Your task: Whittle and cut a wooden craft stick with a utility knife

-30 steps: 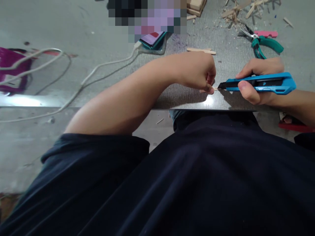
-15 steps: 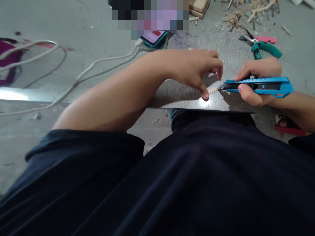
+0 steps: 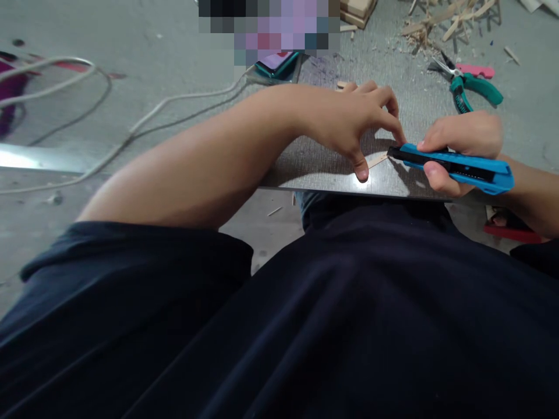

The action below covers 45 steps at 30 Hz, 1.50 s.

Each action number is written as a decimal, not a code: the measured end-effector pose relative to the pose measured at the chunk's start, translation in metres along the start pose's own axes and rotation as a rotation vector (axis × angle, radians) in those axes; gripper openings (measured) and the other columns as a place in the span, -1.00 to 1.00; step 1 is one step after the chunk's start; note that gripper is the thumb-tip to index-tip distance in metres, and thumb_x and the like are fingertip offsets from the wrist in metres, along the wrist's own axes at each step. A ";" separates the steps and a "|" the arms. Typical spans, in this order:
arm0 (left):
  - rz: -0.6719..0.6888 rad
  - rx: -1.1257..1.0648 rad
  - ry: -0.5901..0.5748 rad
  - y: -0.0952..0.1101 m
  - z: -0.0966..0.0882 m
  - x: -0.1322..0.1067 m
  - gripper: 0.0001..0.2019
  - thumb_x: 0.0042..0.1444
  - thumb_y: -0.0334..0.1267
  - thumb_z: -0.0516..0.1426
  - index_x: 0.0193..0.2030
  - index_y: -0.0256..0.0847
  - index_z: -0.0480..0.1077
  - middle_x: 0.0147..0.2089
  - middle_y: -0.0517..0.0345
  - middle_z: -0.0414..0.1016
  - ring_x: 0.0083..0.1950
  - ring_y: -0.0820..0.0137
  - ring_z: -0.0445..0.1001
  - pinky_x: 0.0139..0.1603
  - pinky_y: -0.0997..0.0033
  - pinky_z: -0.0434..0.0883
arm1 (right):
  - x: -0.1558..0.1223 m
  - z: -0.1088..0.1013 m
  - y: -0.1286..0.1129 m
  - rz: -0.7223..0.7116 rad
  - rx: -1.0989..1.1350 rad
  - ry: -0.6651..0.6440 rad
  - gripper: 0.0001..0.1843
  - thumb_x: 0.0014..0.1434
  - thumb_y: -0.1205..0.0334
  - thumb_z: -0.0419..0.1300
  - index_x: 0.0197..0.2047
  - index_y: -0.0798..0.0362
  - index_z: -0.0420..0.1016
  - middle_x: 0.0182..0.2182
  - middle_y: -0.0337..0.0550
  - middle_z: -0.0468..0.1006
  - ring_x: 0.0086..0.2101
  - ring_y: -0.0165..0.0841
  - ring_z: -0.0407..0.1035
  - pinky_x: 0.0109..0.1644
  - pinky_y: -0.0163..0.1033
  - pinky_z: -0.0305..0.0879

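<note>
My right hand (image 3: 463, 145) is wrapped round a blue utility knife (image 3: 458, 166), its black nose pointing left. The nose touches the right end of a thin, flat wooden stick (image 3: 378, 160) near the board's front edge. My left hand (image 3: 362, 119) pins the stick's left end under the thumb. Its index fingertip reaches to the front of the knife's blue body, and the other fingers arch over the board. Another pale wooden piece (image 3: 343, 85) shows partly behind my left hand.
The grey textured board (image 3: 323, 166) ends just before my body. Green-handled pliers (image 3: 474, 87) and a pink strip (image 3: 478, 71) lie beyond my right hand. Wood scraps (image 3: 454, 20), wooden blocks (image 3: 358, 10), a phone (image 3: 277, 63) and a white cable (image 3: 174, 100) lie farther back.
The knife has tilted, its rear end dropping toward me. My left index finger has stretched out to the knife's front. The thumb stays on the stick, and the view has shifted slightly.
</note>
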<state>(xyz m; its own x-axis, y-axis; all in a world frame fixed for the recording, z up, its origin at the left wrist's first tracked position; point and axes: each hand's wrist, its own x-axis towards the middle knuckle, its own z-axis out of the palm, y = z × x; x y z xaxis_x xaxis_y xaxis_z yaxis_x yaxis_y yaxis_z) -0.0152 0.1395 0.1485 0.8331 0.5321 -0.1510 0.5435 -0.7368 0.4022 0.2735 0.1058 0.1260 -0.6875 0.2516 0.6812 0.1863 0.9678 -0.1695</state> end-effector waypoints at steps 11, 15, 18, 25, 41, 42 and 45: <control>-0.018 0.009 0.022 -0.005 0.005 0.001 -0.04 0.08 0.65 0.14 0.51 0.26 0.60 0.65 0.09 0.44 0.52 -0.21 0.24 0.57 -0.47 0.17 | 0.016 0.006 -0.002 0.170 0.155 0.051 -0.86 0.08 0.03 0.30 -0.31 -0.13 0.56 -0.53 -0.27 0.60 -0.58 -0.29 0.42 -0.48 -0.13 0.22; -0.009 -0.001 0.042 -0.003 0.006 0.000 -0.08 0.11 0.63 0.18 0.49 0.24 0.62 0.62 0.06 0.46 0.53 -0.23 0.24 0.58 -0.46 0.18 | 0.015 0.008 0.003 0.196 0.225 0.101 -0.88 0.02 0.05 0.32 -0.38 -0.13 0.52 -0.59 -0.32 0.53 -0.64 -0.34 0.32 -0.52 -0.16 0.12; -0.007 0.002 0.036 -0.001 0.005 0.000 -0.04 0.11 0.67 0.14 0.49 0.21 0.62 0.64 0.05 0.43 0.52 -0.20 0.24 0.58 -0.43 0.19 | 0.009 0.008 0.007 0.259 0.213 0.088 -0.86 0.06 0.01 0.35 -0.36 -0.14 0.57 -0.55 -0.29 0.59 -0.59 -0.31 0.38 -0.47 -0.14 0.18; -0.024 -0.016 0.018 0.005 0.002 -0.001 -0.06 0.09 0.67 0.12 0.45 0.22 0.64 0.60 0.03 0.45 0.52 -0.19 0.24 0.61 -0.45 0.15 | 0.001 0.019 0.013 0.407 0.139 0.158 -0.34 0.34 -0.51 0.27 -0.48 -0.15 0.38 -0.63 -0.26 0.48 -0.62 -0.33 0.30 -0.50 -0.10 0.14; -0.021 -0.037 0.008 0.002 0.001 -0.003 -0.06 0.04 0.60 0.26 0.49 0.23 0.60 0.53 0.08 0.56 0.57 -0.22 0.25 0.64 -0.30 0.18 | 0.008 0.030 -0.001 0.778 0.426 0.259 -0.22 0.34 -0.60 0.39 -0.52 -0.15 0.34 -0.66 -0.32 0.50 -0.73 -0.34 0.28 -0.71 -0.15 0.13; -0.022 -0.041 0.009 0.001 0.001 -0.003 -0.05 0.03 0.60 0.27 0.50 0.24 0.60 0.52 0.09 0.57 0.57 -0.22 0.25 0.64 -0.27 0.18 | 0.008 0.030 -0.002 0.780 0.423 0.244 -0.24 0.38 -0.59 0.35 -0.51 -0.16 0.35 -0.65 -0.31 0.52 -0.72 -0.32 0.30 -0.69 -0.13 0.16; -0.032 -0.037 -0.008 0.001 0.001 -0.003 -0.04 0.05 0.63 0.24 0.51 0.23 0.60 0.56 0.09 0.51 0.58 -0.20 0.26 0.64 -0.24 0.19 | 0.008 0.026 -0.004 0.708 0.385 0.281 -0.26 0.38 -0.54 0.36 -0.51 -0.15 0.34 -0.66 -0.31 0.48 -0.70 -0.32 0.30 -0.65 -0.14 0.13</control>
<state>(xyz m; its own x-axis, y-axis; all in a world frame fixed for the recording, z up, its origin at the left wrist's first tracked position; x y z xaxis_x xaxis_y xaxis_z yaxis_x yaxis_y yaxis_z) -0.0174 0.1368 0.1486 0.8164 0.5514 -0.1715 0.5656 -0.7037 0.4301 0.2490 0.1041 0.1130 -0.2900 0.8359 0.4661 0.2201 0.5322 -0.8175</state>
